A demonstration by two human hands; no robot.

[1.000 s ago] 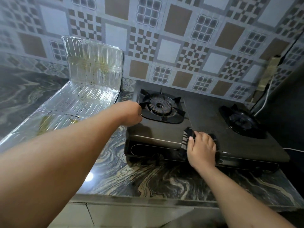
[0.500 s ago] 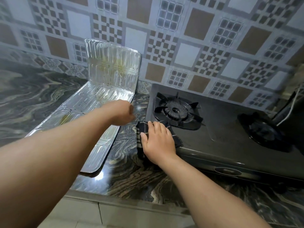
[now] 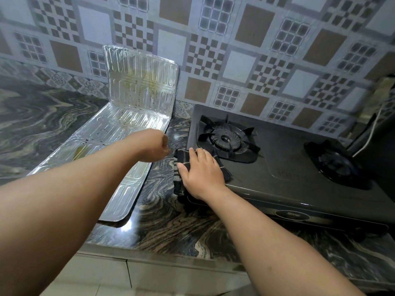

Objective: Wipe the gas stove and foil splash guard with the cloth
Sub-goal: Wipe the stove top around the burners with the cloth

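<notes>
You are in the middle of wiping the stove (image 3: 277,159), by my reading: your right hand (image 3: 201,176) presses the dark checked cloth (image 3: 183,161) flat on the stove's front left corner, just in front of the left burner (image 3: 226,138), with part of the cloth hanging over the stove's left edge toward the counter (image 3: 171,221). The stove's top looks dull and fairly clean around the burner, though I cannot tell which parts have been wiped. The foil splash guard (image 3: 136,99) is the clearer unfinished job: it sits to the left of the stove, one panel leaning upright against the tiled wall (image 3: 235,39) and the rest lying flat on the counter, and it shows yellowish grease streaks and dark specks on both parts. So you likely have the whole guard left, and perhaps the right burner (image 3: 337,163) side too. Your right hand is spread open, fingers extended and palm down on the cloth, pressing it rather than gripping it. Your left hand (image 3: 156,146) is loosely curled into a near fist above the gap between the guard and the stove, holding nothing that I can see, and I cannot tell whether it touches the foil.
</notes>
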